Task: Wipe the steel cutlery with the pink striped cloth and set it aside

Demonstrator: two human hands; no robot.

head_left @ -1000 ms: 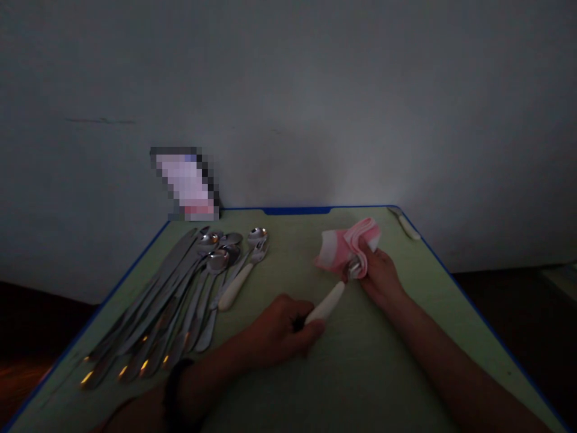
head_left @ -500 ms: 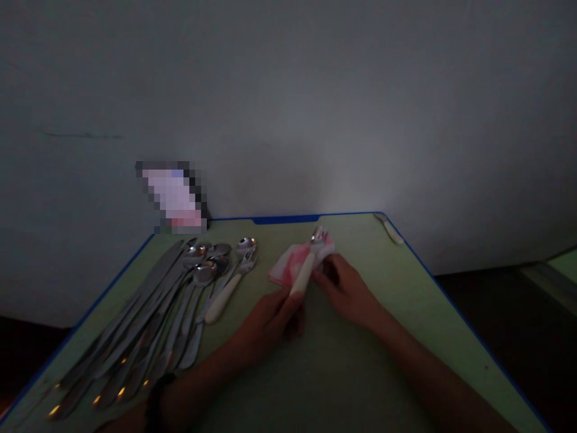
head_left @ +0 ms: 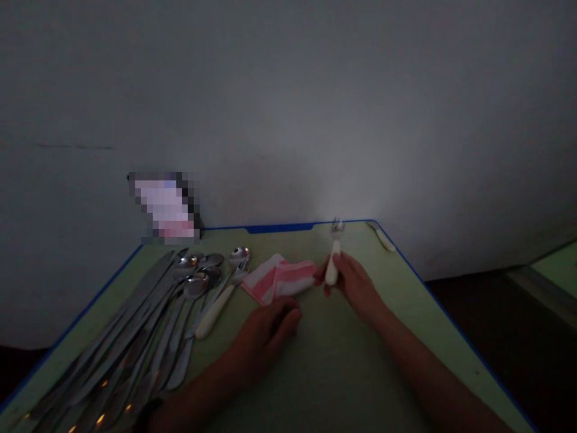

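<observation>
My right hand (head_left: 349,278) grips a fork (head_left: 334,264) by its cream handle, with the metal tines pointing up and away. Left of it, a pink-and-white striped cloth (head_left: 274,278) lies partly folded. My left hand (head_left: 269,329) is at the cloth's near edge, its fingers curled inward; whether they pinch the fabric is hidden. Beside that hand, to the left, rests another cream-handled fork (head_left: 219,308) with a metal spoon (head_left: 238,257) close behind it.
Several metal spoons (head_left: 196,286) and long-handled pieces of cutlery lie in a pile on the left of the green table (head_left: 342,373). A cream-handled utensil (head_left: 384,239) sits at the far right corner. A blurred-out device (head_left: 164,207) leans against the wall.
The fork has passed from my left hand to my right and moved rightward. My right hand has let go of the cloth, which now lies more spread out, further left.
</observation>
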